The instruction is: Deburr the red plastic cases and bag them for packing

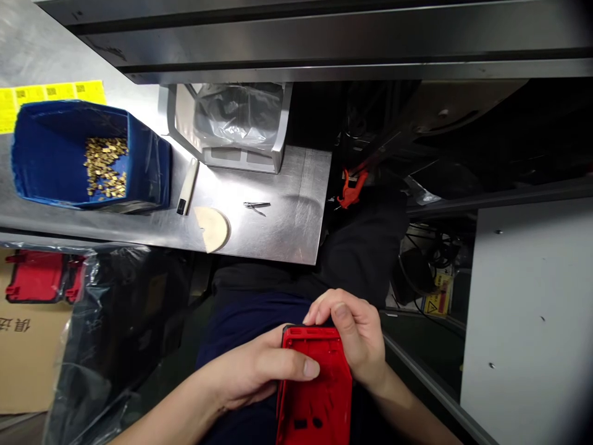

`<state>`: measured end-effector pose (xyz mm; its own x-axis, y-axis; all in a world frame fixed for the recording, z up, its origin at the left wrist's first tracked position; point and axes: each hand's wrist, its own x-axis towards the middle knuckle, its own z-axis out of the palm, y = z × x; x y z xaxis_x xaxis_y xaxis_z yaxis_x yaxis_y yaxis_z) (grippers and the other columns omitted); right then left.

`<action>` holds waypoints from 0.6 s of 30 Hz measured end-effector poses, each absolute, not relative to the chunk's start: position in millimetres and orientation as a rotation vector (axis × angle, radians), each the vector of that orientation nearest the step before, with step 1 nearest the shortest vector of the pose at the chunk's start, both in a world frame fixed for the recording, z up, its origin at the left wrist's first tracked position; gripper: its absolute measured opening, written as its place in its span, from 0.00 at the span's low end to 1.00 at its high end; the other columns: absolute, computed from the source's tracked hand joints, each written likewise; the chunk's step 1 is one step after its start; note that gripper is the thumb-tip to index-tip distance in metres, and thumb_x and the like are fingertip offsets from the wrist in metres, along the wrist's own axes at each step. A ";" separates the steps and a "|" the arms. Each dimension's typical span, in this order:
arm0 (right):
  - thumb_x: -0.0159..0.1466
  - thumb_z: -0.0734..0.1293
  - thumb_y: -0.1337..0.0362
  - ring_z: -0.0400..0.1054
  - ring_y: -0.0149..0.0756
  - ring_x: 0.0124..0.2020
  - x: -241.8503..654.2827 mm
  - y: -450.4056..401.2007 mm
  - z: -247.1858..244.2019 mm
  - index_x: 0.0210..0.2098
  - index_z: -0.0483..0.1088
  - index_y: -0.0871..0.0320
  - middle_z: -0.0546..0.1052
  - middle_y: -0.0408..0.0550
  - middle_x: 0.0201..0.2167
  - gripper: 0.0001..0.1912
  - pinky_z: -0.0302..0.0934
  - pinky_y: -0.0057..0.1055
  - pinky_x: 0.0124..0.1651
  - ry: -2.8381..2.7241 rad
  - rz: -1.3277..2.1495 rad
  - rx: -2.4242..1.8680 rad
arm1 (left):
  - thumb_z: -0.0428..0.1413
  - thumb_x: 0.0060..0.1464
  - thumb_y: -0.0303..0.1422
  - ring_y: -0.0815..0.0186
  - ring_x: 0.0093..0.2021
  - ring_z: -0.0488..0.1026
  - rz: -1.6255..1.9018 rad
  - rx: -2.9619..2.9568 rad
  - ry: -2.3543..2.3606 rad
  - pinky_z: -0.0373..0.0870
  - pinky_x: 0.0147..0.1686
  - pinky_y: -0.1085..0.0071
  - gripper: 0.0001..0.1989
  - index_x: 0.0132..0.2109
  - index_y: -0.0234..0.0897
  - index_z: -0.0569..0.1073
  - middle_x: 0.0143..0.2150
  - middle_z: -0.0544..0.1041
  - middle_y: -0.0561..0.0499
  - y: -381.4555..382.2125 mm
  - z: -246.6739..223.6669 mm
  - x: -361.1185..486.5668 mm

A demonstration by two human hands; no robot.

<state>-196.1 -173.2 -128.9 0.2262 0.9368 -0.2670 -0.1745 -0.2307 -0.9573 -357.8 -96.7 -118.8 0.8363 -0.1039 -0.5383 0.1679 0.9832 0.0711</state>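
A red plastic shell (pixel 324 395) with a dark outer edge lies over the lap, its hollow inside facing up. My left hand (pixel 259 371) grips its left side, thumb over the inside and the other fingers partly hidden beneath. At the upper right corner of the shell, my right hand (pixel 354 330) is curled round the edge, thumb bent against it. Two small dark openings show near the bottom of the shell.
On the metal table (pixel 287 235) are a blue bin (pixel 46 154) of small brass parts, a grey bin (pixel 241 159) with clear plastic, a pale-handled tool (pixel 189 185), a cream disc (pixel 213 228) and small pliers (pixel 256 207). Red parts (pixel 39 278) lie at left; an orange tool (pixel 352 188) hangs beyond the table.
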 end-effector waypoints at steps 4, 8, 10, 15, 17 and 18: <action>0.76 0.58 0.55 0.65 0.34 0.28 -197.9 -176.5 -131.2 0.28 0.67 0.55 0.69 0.44 0.26 0.21 0.59 0.33 0.32 -0.744 1.129 -1.530 | 0.67 0.47 0.36 0.65 0.35 0.73 -0.171 0.115 0.583 0.69 0.38 0.73 0.16 0.43 0.31 0.82 0.36 0.79 0.48 -97.9 -118.6 -358.4; 0.76 0.58 0.56 0.68 0.37 0.32 -197.4 -179.5 -131.8 0.32 0.71 0.55 0.72 0.46 0.29 0.20 0.61 0.35 0.36 -0.773 1.083 -1.541 | 0.67 0.47 0.34 0.65 0.35 0.73 -0.181 0.100 0.587 0.69 0.36 0.73 0.15 0.43 0.32 0.82 0.36 0.80 0.47 -98.6 -119.0 -358.7; 0.76 0.58 0.57 0.71 0.38 0.34 -197.0 -179.9 -131.1 0.35 0.74 0.55 0.76 0.47 0.31 0.18 0.64 0.36 0.38 -0.797 1.119 -1.505 | 0.67 0.47 0.33 0.65 0.34 0.73 -0.170 0.090 0.585 0.69 0.35 0.74 0.14 0.42 0.32 0.83 0.36 0.80 0.48 -99.1 -119.3 -358.4; 0.76 0.59 0.58 0.65 0.35 0.28 -199.4 -180.3 -133.3 0.28 0.68 0.55 0.70 0.44 0.25 0.20 0.58 0.33 0.33 -0.776 1.030 -1.594 | 0.68 0.46 0.34 0.65 0.35 0.75 -0.169 0.087 0.601 0.71 0.37 0.73 0.16 0.43 0.31 0.83 0.37 0.81 0.47 -100.4 -120.4 -358.4; 0.76 0.58 0.57 0.63 0.34 0.28 -200.1 -179.9 -134.6 0.27 0.65 0.55 0.68 0.43 0.25 0.21 0.57 0.33 0.33 -0.751 0.979 -1.658 | 0.67 0.47 0.33 0.64 0.36 0.76 -0.156 0.094 0.614 0.71 0.39 0.72 0.17 0.44 0.31 0.83 0.37 0.81 0.46 -100.5 -120.5 -358.9; 0.76 0.58 0.57 0.63 0.34 0.29 -200.1 -179.6 -134.7 0.27 0.65 0.55 0.67 0.43 0.26 0.21 0.57 0.33 0.33 -0.743 0.959 -1.678 | 0.67 0.47 0.33 0.63 0.36 0.76 -0.147 0.097 0.617 0.72 0.39 0.72 0.16 0.44 0.31 0.83 0.37 0.81 0.46 -100.5 -120.6 -359.2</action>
